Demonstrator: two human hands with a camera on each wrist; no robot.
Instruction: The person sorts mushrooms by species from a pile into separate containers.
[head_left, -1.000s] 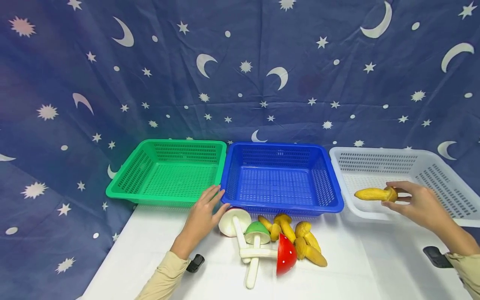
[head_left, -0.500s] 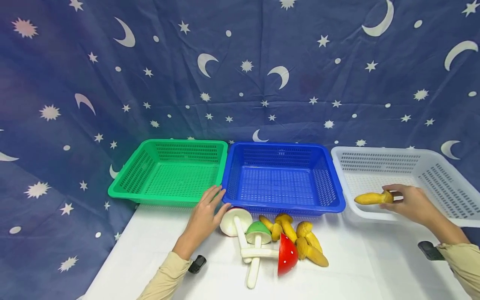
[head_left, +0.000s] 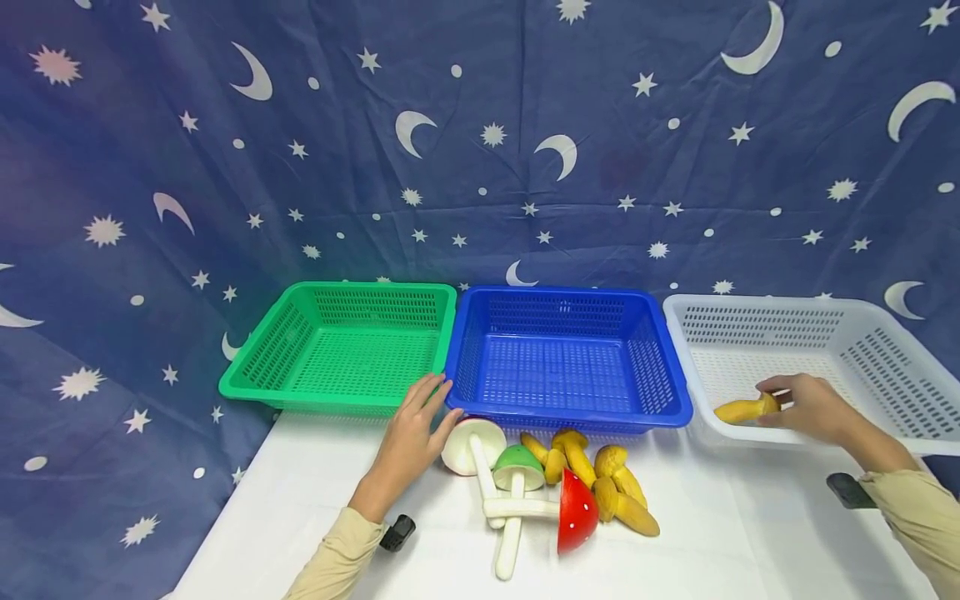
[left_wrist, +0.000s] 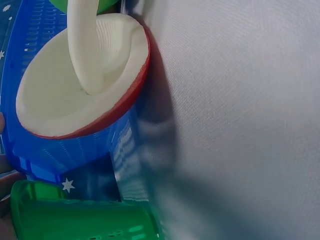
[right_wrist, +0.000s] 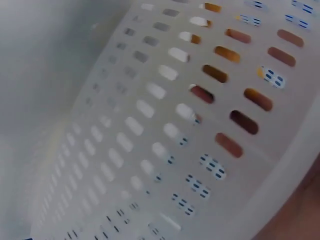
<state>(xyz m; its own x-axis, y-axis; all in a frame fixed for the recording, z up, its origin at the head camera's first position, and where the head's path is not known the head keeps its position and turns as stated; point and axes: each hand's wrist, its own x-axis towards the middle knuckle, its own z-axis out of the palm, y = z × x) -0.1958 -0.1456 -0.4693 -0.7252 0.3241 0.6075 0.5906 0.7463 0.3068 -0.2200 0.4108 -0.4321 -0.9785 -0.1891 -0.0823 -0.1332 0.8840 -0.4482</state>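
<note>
Low inside the white basket (head_left: 750, 302), my right hand (head_left: 813, 410) grips a yellow-brown toy mushroom (head_left: 738, 411) by its cap end, the stem pointing left. Basket wall (right_wrist: 260, 160) fills the right wrist view, with yellow-brown and finger-coloured patches behind its slots. My left hand (head_left: 408, 433) holds nothing; its relaxed fingers lie by the front corners of the green basket (head_left: 330, 393) and the blue basket (head_left: 562, 414). Beside its thumb is a red-rimmed mushroom (head_left: 457, 457), white underside showing, which looms large in the left wrist view.
On the white table (head_left: 705, 550), a green-capped mushroom (head_left: 519, 465) and a red-capped mushroom (head_left: 577, 512) with white dots lie with crossed stems. Several yellow-brown mushrooms (head_left: 636, 515) cluster to their right. A starry blue cloth (head_left: 450, 150) hangs behind the baskets.
My right hand has lowered the yellow-brown mushroom further into the white basket, shifting slightly left. My left hand has stayed nearly still.
</note>
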